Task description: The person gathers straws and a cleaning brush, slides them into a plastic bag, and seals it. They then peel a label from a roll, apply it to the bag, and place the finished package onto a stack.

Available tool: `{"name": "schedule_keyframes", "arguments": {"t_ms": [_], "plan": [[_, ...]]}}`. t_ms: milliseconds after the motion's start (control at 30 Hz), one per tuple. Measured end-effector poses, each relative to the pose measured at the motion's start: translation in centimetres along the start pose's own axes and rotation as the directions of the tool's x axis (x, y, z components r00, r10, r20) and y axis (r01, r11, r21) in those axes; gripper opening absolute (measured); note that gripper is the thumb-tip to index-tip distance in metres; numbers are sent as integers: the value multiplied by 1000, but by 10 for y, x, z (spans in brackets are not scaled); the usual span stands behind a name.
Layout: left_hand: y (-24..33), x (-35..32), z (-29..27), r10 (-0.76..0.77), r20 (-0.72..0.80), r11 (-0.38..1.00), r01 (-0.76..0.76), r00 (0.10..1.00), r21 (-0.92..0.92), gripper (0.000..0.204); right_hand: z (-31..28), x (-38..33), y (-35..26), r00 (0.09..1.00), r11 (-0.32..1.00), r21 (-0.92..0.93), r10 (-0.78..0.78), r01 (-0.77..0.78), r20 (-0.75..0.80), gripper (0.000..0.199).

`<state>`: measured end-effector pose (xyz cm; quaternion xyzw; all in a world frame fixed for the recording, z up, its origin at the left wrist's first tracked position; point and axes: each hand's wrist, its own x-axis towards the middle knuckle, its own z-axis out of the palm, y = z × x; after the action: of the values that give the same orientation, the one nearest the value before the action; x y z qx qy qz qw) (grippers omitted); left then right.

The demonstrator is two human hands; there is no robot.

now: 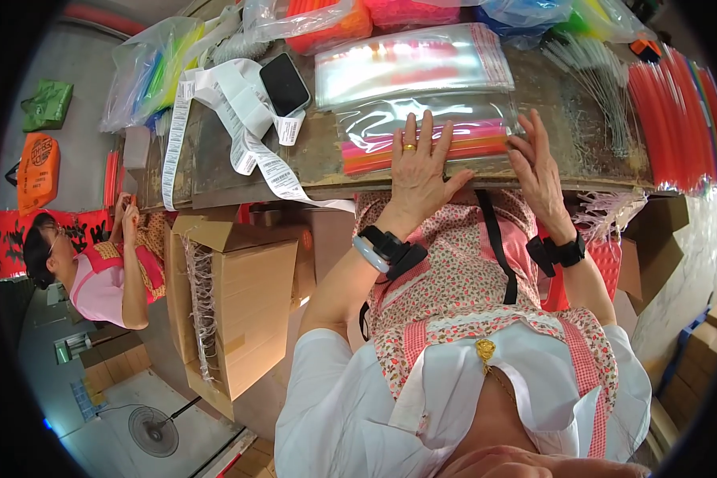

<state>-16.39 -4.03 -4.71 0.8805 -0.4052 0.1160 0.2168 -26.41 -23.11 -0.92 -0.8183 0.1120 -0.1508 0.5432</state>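
A clear plastic bag (pixel 366 119) lies flat at the table's near edge, with pink, orange and red strips (pixel 366 159) inside it. My left hand (pixel 422 163) rests flat on the bag, fingers spread, a gold ring on one finger. At the bag's right end, my right hand (pixel 538 163) is open, its fingers apart by the edge. Just beyond lies a stack of clear bags (pixel 410 68). Whether my right fingertips touch the bag or only hover there, I cannot tell.
To the left are a phone (pixel 284 84) and a curling strip of white labels (pixel 247 139). On the right lie thin wires (pixel 593 84) and a large bundle of red sticks (pixel 668 127). An open cardboard box (pixel 255 307) stands below left; a co-worker (pixel 111 271) sits beyond.
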Motion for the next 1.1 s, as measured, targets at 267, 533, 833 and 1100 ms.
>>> {"name": "schedule_keyframes", "arguments": {"t_ms": [267,533,833,1100], "plan": [[5,0,-5,-11,91,1000,9,996,25,79,-7,5,3,966,858,-446,-243,255,85,56],[11,8,-19,29,53,998,-32,998,53,75,-114,112,-63,840,728,-576,-527,371,-126,28],[13,5,-23,25,70,996,-30,997,78,74,-78,255,-46,938,419,-843,-231,337,260,27],[16,8,-23,6,84,999,-11,996,52,74,-34,285,-23,893,623,-672,-429,399,132,17]]}}
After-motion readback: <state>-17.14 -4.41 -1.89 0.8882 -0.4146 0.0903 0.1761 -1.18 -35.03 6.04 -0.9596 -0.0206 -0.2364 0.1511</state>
